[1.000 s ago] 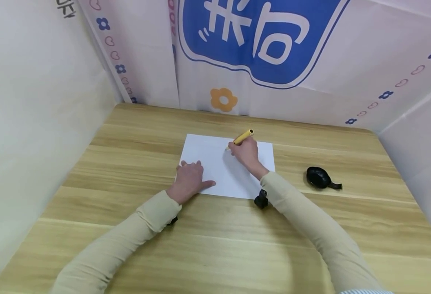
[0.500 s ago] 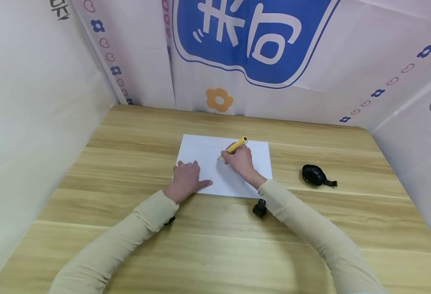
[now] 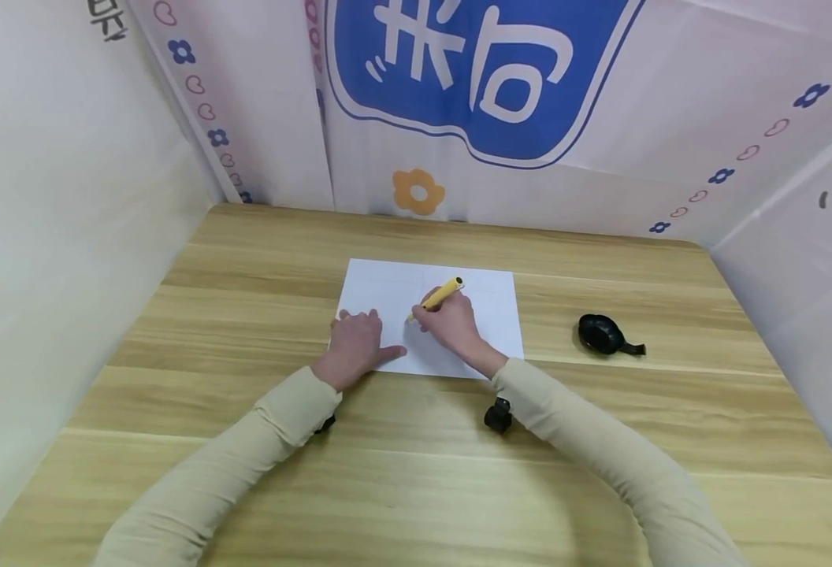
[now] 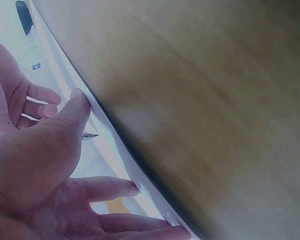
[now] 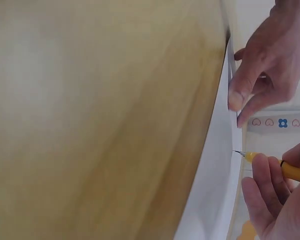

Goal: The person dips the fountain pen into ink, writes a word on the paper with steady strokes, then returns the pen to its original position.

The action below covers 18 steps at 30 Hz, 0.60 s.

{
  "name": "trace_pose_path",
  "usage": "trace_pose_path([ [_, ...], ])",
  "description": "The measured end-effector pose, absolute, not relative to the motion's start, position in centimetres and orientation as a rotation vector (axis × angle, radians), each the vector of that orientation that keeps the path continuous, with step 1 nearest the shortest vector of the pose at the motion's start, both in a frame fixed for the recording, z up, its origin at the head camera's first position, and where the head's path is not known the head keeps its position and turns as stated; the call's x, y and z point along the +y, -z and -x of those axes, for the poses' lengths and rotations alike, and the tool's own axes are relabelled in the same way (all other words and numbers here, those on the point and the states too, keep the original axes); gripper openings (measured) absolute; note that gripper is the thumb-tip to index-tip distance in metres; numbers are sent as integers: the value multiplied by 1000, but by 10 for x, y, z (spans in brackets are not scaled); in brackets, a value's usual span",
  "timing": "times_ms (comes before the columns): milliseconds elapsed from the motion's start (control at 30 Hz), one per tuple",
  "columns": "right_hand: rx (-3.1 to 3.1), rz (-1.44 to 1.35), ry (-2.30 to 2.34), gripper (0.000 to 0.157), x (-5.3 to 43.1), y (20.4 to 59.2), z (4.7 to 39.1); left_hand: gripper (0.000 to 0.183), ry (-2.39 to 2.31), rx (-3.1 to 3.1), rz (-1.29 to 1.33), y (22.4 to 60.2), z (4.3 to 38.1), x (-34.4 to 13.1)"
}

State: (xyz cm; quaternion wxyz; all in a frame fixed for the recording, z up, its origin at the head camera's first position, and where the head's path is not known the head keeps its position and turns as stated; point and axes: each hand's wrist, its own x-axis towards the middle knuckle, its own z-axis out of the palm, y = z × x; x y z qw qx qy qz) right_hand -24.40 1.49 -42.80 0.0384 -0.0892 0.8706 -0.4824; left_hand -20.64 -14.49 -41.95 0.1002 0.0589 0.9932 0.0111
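Filling most of the lower view, a wooden table has a white sheet of paper lying on it. The left hand rests on the paper's left side, thumb stuck out, fingers spread and gripping nothing, while the right hand has its fingers curled snug around something slim. Off to the right sits a little black thing with a stubby handle, and that slim something is a yellow pen, tip angled down at the paper near the left thumb.
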Motion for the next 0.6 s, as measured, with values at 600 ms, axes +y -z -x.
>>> trace_pose_path([
  [600,2633,376,1469,6,8,428,228,78,-51,2957,-183,421,207,-144],
])
